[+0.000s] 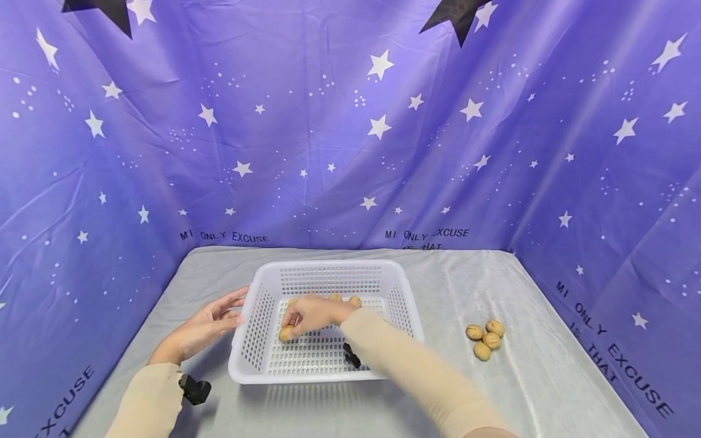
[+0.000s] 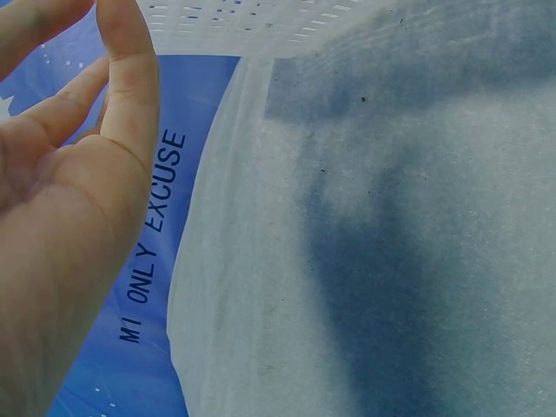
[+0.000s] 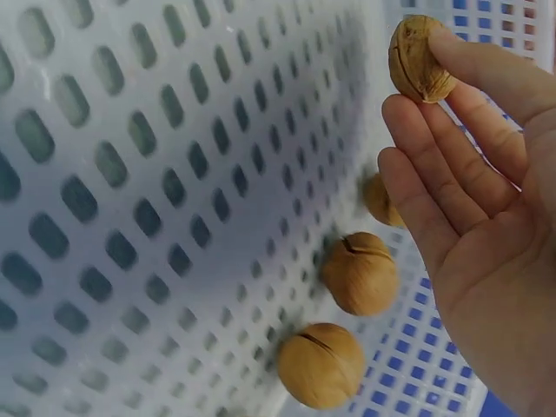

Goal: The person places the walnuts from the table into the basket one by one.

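**Walnuts going into the basket: some in, three left**

On the grey cloth-covered table [image 1: 493, 389], at its middle: white perforated plastic basket [image 1: 328, 269], open side up. Inside it, right hand [image 1: 312, 314] reaching to the near-left part of the floor, fingers [image 3: 486, 74] curled round one tan round walnut [image 1: 286, 333], pinched at the tips with thumb hidden, so exact grip hard to judge; nut low, at or just above the slotted floor. Along the far side of the basket, at least three more loose walnuts [image 3: 360, 272], close together, none touched by the hand.

Just left of the basket's left rim: left hand [image 1: 205, 325], fingers apart and relaxed, tips near or against the rim, holding nothing; contact not clear from the wrist view.

Well to the right of the basket, on the bare cloth: small cluster of three walnuts [image 1: 485, 338], touching one another, untouched by either hand.

Judged progress: roughly past halfway. Done: several nuts inside, one more arriving. Left: release of the held nut, then the three on the right.
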`<action>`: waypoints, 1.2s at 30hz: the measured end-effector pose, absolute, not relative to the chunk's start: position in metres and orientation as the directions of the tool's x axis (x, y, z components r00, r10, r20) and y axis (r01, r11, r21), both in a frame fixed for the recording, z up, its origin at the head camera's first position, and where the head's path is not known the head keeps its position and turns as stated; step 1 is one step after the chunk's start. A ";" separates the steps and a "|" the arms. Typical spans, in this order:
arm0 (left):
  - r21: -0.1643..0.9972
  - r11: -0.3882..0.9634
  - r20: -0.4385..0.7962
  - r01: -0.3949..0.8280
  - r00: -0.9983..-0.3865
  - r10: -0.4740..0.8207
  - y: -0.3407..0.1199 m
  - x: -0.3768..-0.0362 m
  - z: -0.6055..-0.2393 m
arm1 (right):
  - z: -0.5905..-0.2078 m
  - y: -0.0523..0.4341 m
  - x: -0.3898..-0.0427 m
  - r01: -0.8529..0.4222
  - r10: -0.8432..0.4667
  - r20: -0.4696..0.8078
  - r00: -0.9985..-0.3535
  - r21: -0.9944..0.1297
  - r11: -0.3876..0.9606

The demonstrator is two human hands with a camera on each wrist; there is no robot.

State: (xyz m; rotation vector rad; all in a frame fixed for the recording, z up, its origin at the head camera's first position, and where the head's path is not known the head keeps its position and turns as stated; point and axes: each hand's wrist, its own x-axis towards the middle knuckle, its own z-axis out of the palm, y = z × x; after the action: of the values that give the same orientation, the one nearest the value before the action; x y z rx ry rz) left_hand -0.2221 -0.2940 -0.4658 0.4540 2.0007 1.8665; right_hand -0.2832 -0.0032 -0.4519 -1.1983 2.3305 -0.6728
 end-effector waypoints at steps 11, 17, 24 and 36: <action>0.999 0.050 -0.030 -0.007 -0.878 0.478 -0.295 -0.222 -0.468 | -0.466 -0.004 -0.281 -0.561 -0.792 -0.183 -0.583 -0.615 0.554; 0.999 0.047 -0.028 -0.006 -0.878 0.478 -0.294 -0.222 -0.469 | -0.464 -0.004 -0.281 -0.539 -0.788 -0.190 -0.586 -0.635 0.554; 0.999 0.038 -0.031 -0.014 -0.880 0.474 -0.294 -0.222 -0.470 | -0.456 0.001 -0.282 -0.551 -0.808 -0.189 -0.558 -0.644 0.531; 1.000 0.028 -0.008 0.006 -0.873 0.488 -0.294 -0.224 -0.470 | -0.428 0.020 -0.290 -0.497 -0.806 -0.181 -0.563 -0.705 0.506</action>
State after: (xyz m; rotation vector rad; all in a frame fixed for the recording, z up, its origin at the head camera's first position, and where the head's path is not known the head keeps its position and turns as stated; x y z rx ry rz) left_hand -0.2240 -0.2939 -0.4700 0.5039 1.9632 1.9057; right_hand -0.2905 0.0198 -0.4280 -1.0676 2.2551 -0.8283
